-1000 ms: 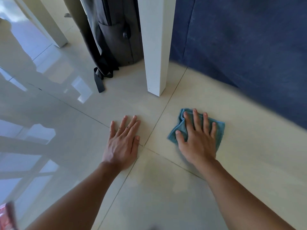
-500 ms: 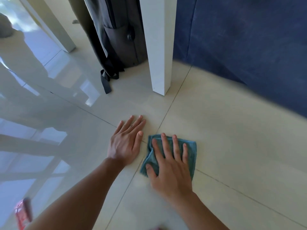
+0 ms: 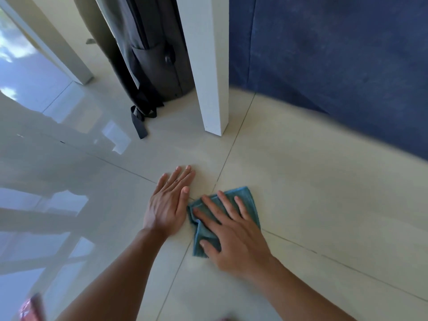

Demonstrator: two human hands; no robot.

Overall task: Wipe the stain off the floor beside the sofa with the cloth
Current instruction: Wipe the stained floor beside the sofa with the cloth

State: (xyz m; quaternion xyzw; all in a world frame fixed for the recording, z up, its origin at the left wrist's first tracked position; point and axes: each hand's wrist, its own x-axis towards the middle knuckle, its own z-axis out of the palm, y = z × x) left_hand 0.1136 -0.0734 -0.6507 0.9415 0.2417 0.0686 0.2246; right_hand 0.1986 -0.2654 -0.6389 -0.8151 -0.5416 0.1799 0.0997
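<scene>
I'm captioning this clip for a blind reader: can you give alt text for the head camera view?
A right hand presses a blue cloth flat on a glossy tiled floor while the left hand rests flat beside it. Behind stand a white table leg, dark backpack and blue sofa.

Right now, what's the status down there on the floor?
Right hand flat, pressing blue cloth to floor tile. Left hand flat on tile, bracing. No stain visible. White table leg and black bag beyond, clear.
</scene>
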